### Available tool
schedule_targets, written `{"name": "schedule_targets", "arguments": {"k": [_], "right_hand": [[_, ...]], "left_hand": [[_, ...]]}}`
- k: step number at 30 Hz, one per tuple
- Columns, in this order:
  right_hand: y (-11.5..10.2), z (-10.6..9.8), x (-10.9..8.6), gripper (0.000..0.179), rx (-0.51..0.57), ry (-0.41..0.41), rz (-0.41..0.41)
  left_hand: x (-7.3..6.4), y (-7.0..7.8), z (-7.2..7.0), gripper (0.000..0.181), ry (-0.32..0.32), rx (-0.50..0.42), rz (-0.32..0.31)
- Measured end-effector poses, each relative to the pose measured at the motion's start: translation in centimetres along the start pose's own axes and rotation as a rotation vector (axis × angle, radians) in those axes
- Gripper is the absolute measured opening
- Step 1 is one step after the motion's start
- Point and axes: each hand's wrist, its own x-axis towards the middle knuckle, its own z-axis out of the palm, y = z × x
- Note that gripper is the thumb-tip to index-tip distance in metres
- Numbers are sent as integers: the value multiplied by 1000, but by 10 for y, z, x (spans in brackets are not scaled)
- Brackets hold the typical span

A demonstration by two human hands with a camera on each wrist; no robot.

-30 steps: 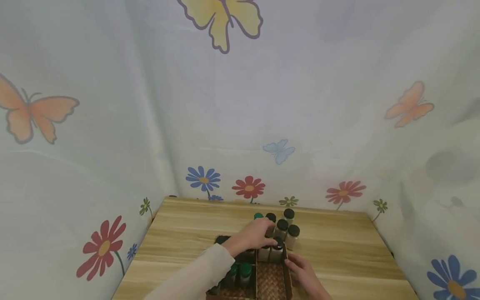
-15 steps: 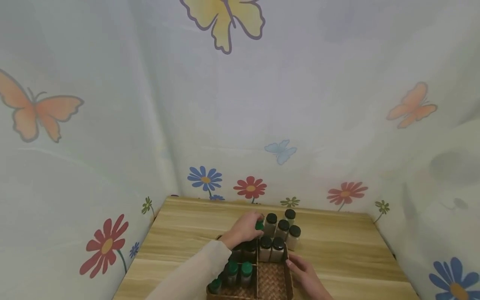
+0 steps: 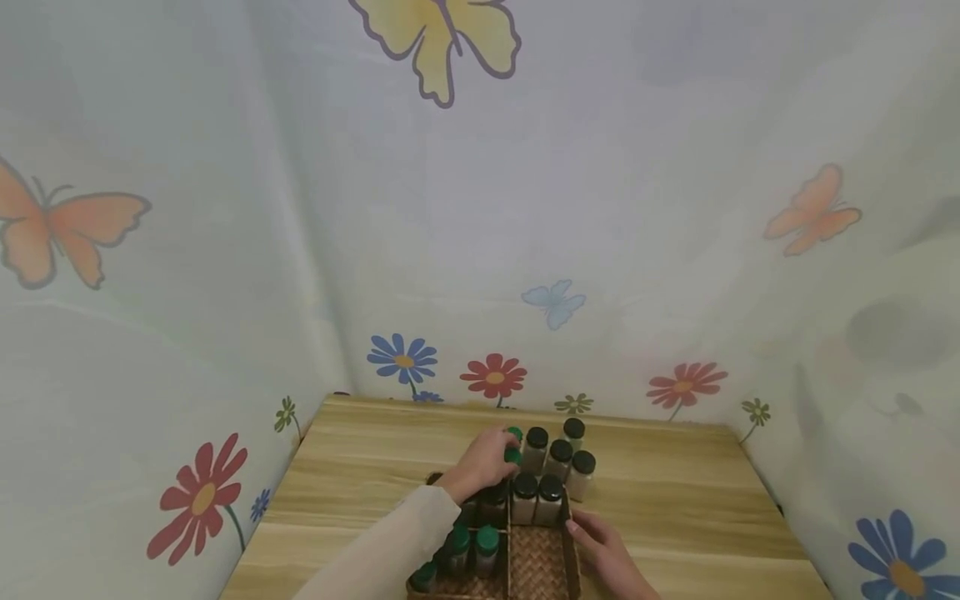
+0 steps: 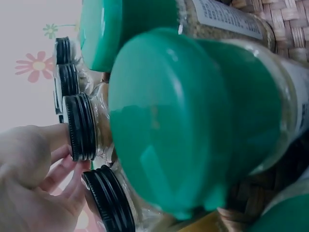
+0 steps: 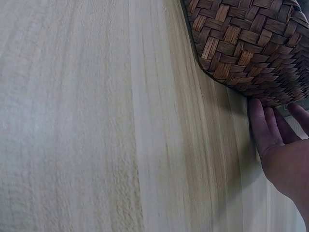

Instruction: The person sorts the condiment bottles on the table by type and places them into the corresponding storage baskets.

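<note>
Behind the woven basket (image 3: 536, 558), my left hand (image 3: 482, 461) pinches the green cap (image 3: 512, 456) of a spice jar between thumb and fingers. Another green cap (image 3: 514, 433) shows just past the fingertips. In the left wrist view the fingers of the left hand (image 4: 36, 179) pass behind black-capped jars (image 4: 82, 125), which hide the grip. My right hand (image 3: 609, 554) rests at the basket's right wall. The right wrist view shows its fairly straight fingers (image 5: 260, 123) touching the outside of the weave.
Two black-capped jars (image 3: 537, 504) stand in the basket's back right compartment. Several green-capped jars (image 3: 487, 546) fill part of the front left one. More black-capped jars (image 3: 559, 458) stand on the wooden table (image 3: 675, 500) behind the basket. A patterned curtain (image 3: 637, 250) encloses the table.
My left hand has moved left from over the black-capped jars to a green-capped jar, and its fingers have closed round the cap. The right hand stays at the basket.
</note>
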Motion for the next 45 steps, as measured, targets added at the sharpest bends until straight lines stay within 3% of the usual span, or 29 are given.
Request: {"name": "schedule_targets", "arguments": {"k": [12,20,28,32,39,45], "right_hand": [[-5,1,1,74,102,-17,27],[-1,4,1,75,127,-27,32],[-2,3,-1,75,112,-8,21],[-2,2,-2,77,72,17,38],[-2,2,0,76,114,6,55],[-4,5,-4,72,117,6,32]], "left_hand": [[0,3,-1,32,23,61,6],[-2,-3,1,33,17,38,-10],[-5,-4,-1,31,35,28,41],[-9,-5,-16,31,62,16,72],[-22,-6,-68,31,73,-38,166],[-43,-4,-105,31,113,-79,265]]}}
